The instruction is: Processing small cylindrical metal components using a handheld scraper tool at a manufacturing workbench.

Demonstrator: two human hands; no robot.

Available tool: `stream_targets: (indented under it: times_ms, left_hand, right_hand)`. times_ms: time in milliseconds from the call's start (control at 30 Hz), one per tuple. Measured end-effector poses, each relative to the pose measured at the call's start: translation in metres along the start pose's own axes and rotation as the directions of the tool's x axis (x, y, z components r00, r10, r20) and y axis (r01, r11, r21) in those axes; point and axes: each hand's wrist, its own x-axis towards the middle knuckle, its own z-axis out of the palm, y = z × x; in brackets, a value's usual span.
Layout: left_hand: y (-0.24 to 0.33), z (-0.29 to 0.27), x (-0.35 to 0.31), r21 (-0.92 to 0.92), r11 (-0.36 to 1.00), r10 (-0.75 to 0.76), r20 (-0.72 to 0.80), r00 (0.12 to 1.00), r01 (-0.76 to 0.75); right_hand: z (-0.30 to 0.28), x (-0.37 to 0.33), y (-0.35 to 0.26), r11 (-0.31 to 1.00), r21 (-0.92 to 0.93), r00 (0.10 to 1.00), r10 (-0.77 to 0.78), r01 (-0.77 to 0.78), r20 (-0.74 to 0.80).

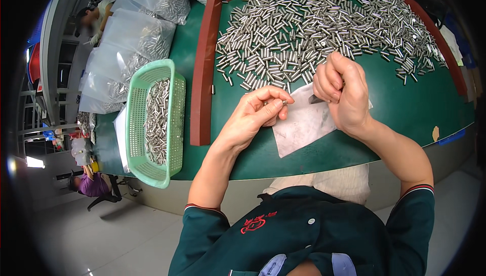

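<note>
My left hand [251,113] is closed in a pinch, thumb against the fingers. A small shiny metal pin [285,103] shows at its fingertips, mostly covered. Curled into a grip, my right hand [348,94] holds a dark grey flat-tipped piece [315,99]; the fingers hide the rest of it. Both hands are above a smudged white sheet [296,137] on the green tabletop, a short gap between them. Beyond them lies a wide spread of short silvery metal pins [283,38], loose on the table.
A red-brown wooden rail [205,78] borders the pins on the left. Beside it stands a light green plastic basket [177,124] holding more pins. Clear bags [124,48] filled with metal pieces line the far left. Two other people [93,184] appear farther off to the left.
</note>
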Motion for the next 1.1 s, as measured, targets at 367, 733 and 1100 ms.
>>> stream_targets:
  times_ms: [367,733,1100]
  left_hand:
    - [0.000,-0.001,0.001,0.030,1.000,-0.010,-0.007,1.000,0.010]
    - [0.000,0.000,0.004,-0.234,0.972,0.015,-0.059,0.998,-0.029]
    - [-0.018,0.008,0.026,0.950,0.141,0.680,0.111,0.725,-0.277]
  right_hand:
    - [0.000,0.003,-0.001,0.989,-0.111,0.994,0.096,-0.101,-0.044]
    - [-0.002,0.004,-0.001,0.987,-0.104,0.992,0.123,-0.126,-0.033]
    - [-0.002,0.005,-0.002,0.985,-0.108,0.991,0.130,-0.132,-0.022]
